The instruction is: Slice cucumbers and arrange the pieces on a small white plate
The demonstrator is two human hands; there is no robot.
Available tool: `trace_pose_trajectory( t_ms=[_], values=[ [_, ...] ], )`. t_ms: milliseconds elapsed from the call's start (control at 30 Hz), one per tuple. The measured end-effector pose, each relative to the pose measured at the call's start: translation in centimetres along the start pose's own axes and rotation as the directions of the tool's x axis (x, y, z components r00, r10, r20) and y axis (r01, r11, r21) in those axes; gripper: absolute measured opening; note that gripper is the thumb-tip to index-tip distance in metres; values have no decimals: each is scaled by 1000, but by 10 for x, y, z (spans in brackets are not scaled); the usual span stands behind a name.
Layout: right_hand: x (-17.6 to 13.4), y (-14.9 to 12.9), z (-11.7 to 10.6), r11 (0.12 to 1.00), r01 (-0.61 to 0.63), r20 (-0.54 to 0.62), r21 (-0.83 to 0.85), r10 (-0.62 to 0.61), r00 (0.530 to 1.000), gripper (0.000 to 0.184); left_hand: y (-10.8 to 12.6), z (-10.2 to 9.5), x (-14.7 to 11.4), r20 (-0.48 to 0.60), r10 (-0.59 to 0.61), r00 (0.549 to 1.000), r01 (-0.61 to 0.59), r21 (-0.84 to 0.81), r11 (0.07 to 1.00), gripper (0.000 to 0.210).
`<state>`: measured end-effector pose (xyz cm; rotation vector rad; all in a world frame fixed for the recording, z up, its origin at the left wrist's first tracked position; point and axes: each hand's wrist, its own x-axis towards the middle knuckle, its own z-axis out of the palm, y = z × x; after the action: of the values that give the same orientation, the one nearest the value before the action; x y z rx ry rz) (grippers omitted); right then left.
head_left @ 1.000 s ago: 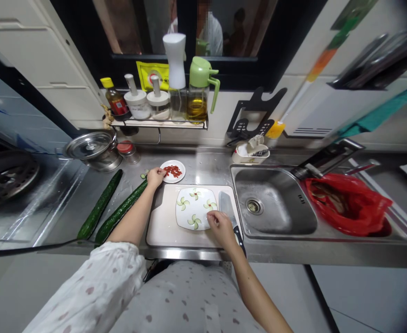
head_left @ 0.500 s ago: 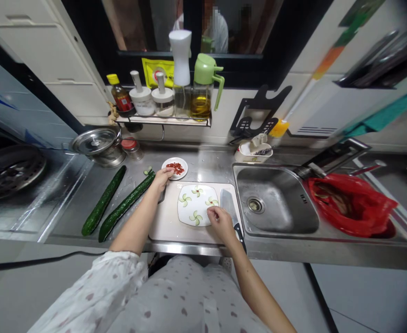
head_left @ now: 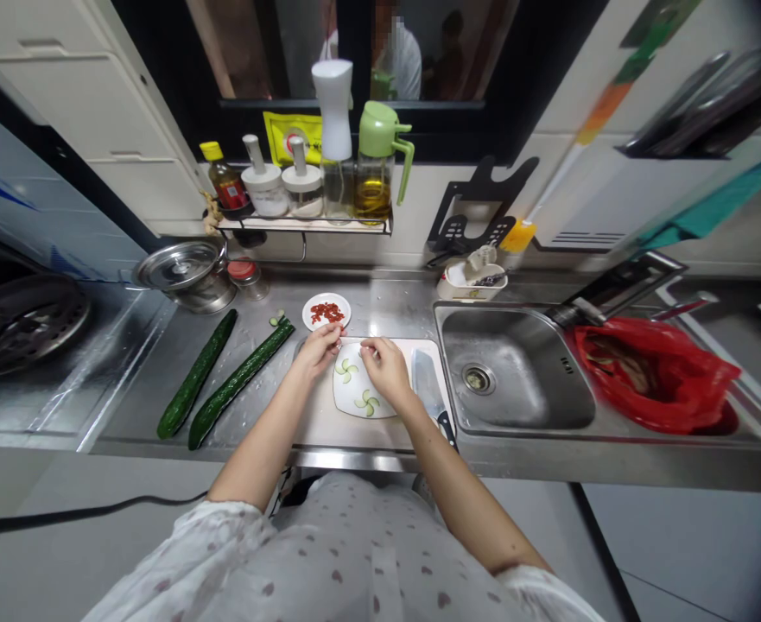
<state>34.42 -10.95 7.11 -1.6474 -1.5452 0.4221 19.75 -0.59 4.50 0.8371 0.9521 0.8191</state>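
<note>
My left hand (head_left: 320, 350) is closed in a pinch at the front edge of a small white dish (head_left: 308, 325) that holds small red pieces (head_left: 328, 312). Whatever lies between its fingertips is too small to make out. Opposite it, my right hand (head_left: 385, 370) hovers over a white plate (head_left: 347, 399), thumb and fingers pressed together; its fingertips hide any content. Curved green cucumber slices form pinwheels on the plate, one at the left (head_left: 345, 371) and one at the front (head_left: 367, 403). The plate's right and far parts are covered by my right hand. Beneath the plate lies a pale cutting board (head_left: 328, 434).
A knife (head_left: 427, 380) rests along the board's right side, beside the sink (head_left: 516, 380). Two cucumbers (head_left: 199, 373) lie at the left, near a lidded pot (head_left: 189, 276). Red bag (head_left: 662, 376) at the sink's right; seasoning shelf (head_left: 328, 226) behind.
My right hand has moved left and away from me, off the plate's right pinwheel toward my left hand. My left hand has shifted right and slightly toward me, to the dish's front edge.
</note>
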Motion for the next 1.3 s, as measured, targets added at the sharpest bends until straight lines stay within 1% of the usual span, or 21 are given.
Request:
trace_pose_trajectory(
  t_ms=[67,167,267,367,433,533,667,767,900,967,1067,1133,1200,1300],
  values=[
    [13,-7,7,1000,18,-14,-16,-18,1000,19,0,3,-2,3,13,1000,-13,30,999,31],
    [25,-12,13,997,39,-2,-60,-39,999,17,1,7,-5,33,16,999,-16,19,1000,33],
    [29,-12,13,995,52,19,-81,-50,999,17,4,11,-9,75,8,997,-6,-18,1000,36],
    [29,-11,11,998,39,21,-56,-38,999,17,6,14,-13,85,-2,996,7,-55,998,36],
    [28,-11,9,1000,21,12,-9,-21,1000,17,6,16,-17,80,-9,997,15,-71,997,35],
    [26,-10,8,993,-20,7,114,20,1000,15,5,19,-25,83,-16,996,24,-95,995,34],
    [21,-8,7,951,-90,29,296,85,996,16,5,22,-37,99,13,995,-3,-100,995,36],
    [18,-9,4,921,-107,35,375,101,994,16,8,25,-44,96,64,993,-63,-8,998,38],
    [13,-13,-2,901,-93,66,423,72,995,15,12,27,-53,94,159,983,-172,153,973,35],
    [9,-16,-6,907,-89,70,412,66,995,15,12,28,-58,92,195,976,-210,197,958,33],
    [2,-19,-14,947,-52,24,317,47,999,13,11,30,-65,51,220,974,-226,214,950,34],
    [-2,-20,-18,974,14,-5,225,-13,1000,11,9,32,-69,38,229,973,-231,220,948,34],
    [-5,-21,-22,986,85,-14,142,-84,996,10,7,35,-73,54,229,972,-236,232,944,35],
    [-7,-21,-25,989,133,-10,64,-133,991,10,6,37,-77,78,235,969,-247,239,939,34]
  ],
)
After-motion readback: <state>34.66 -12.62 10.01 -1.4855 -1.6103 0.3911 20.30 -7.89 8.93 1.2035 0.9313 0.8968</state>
